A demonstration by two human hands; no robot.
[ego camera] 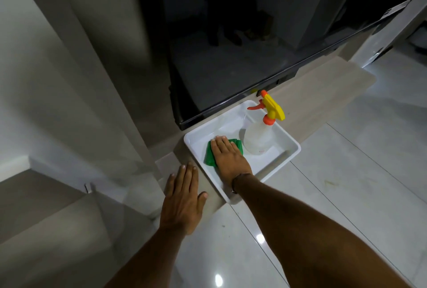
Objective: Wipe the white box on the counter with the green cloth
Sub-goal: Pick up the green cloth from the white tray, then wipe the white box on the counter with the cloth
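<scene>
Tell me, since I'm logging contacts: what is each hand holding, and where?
Right hand presses flat on the green cloth, covering its middle; no closed grip. Left hand holds nothing.

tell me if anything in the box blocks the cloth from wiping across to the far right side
Yes. A spray bottle stands inside the white box, just right of the green cloth under the right hand. It covers the far right part of the floor. The near strip along the front wall looks bare.

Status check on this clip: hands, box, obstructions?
Right hand flat on green cloth inside white box. Left hand flat on counter. Spray bottle occupies far corner.
</scene>
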